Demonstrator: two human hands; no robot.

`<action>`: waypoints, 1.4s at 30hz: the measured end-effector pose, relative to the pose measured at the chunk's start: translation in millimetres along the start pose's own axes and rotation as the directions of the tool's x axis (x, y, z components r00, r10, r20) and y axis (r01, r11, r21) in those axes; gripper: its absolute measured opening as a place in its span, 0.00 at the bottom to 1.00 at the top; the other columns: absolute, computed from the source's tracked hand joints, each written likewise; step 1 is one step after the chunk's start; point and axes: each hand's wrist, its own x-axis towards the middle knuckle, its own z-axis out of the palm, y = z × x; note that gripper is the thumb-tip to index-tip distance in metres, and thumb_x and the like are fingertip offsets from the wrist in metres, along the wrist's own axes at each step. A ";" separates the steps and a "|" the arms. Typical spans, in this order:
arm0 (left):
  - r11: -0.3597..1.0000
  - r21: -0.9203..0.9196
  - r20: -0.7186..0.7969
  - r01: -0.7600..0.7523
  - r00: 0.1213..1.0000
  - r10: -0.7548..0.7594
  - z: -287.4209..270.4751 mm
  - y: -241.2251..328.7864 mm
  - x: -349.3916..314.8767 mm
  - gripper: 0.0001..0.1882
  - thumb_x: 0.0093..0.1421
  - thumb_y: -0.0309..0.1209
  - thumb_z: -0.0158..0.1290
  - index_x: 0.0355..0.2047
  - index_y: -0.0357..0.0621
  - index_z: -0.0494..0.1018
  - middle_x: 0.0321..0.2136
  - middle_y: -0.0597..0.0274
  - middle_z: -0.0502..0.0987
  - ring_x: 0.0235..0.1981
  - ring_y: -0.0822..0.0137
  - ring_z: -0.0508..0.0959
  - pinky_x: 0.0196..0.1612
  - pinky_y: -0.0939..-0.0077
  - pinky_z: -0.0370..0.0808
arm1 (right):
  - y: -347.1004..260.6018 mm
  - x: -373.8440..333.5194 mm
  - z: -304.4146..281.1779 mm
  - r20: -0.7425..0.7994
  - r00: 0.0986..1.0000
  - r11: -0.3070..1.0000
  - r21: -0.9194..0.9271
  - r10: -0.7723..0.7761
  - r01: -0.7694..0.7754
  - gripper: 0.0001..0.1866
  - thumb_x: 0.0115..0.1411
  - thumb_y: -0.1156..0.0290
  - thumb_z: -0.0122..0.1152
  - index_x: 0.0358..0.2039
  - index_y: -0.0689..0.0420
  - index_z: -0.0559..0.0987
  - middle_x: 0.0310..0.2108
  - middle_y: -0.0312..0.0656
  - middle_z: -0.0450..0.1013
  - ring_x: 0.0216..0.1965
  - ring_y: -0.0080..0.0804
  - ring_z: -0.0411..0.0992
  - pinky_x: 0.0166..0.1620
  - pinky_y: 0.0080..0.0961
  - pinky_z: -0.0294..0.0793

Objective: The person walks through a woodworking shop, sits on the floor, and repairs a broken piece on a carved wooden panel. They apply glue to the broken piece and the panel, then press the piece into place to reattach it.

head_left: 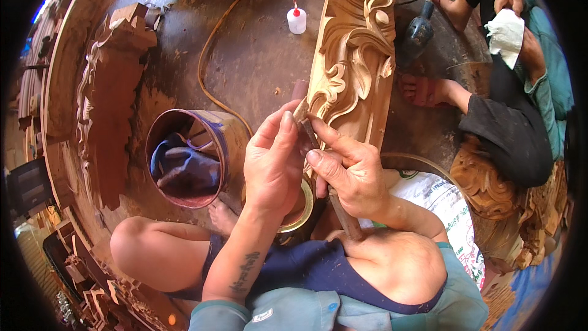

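My left hand and my right hand meet in front of me, both closed. Between their fingertips is a small dark brown piece, mostly covered, whose kind I cannot make out. The left thumb and forefinger also pinch a pale brown tip. Below the right hand a slim wooden rod slants down to my bare thigh; whether that hand grips it is hidden. Just beyond the hands lies a long carved wooden panel with leaf and scroll relief.
A bucket holding dark blue cloth stands left. A white bottle with a red tip is farther off, near an orange hose. At right, another person holds a white cloth near a dark power tool. Carved wood leans left.
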 end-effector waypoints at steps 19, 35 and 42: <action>0.852 0.483 -0.146 -0.204 0.940 0.308 10.1 -18.9 -14.9 0.18 0.69 0.37 0.50 0.50 0.34 0.73 0.38 0.63 0.78 0.37 0.77 0.75 0.41 0.83 0.73 | -0.9 -4.2 -2.0 0.066 0.994 0.975 0.201 0.088 -0.099 0.25 0.66 0.75 0.54 0.63 0.64 0.65 0.27 0.31 0.72 0.21 0.12 0.66 0.24 0.12 0.68; 0.609 0.680 0.043 -0.409 0.851 0.523 3.8 -32.0 -15.0 0.16 0.69 0.31 0.48 0.51 0.31 0.72 0.37 0.61 0.78 0.36 0.76 0.76 0.40 0.83 0.73 | 2.8 -4.8 -5.8 0.074 0.984 0.935 0.309 0.159 -0.175 0.23 0.67 0.71 0.55 0.60 0.65 0.68 0.22 0.31 0.71 0.17 0.12 0.65 0.21 0.11 0.64; 0.580 0.693 0.055 -0.427 0.834 0.549 0.6 -35.2 -15.0 0.15 0.69 0.28 0.48 0.52 0.31 0.72 0.37 0.61 0.78 0.36 0.77 0.75 0.40 0.83 0.72 | 9.3 -2.8 -1.4 0.038 0.990 0.929 0.344 0.135 -0.140 0.22 0.67 0.71 0.55 0.58 0.68 0.68 0.20 0.32 0.71 0.16 0.13 0.65 0.20 0.12 0.64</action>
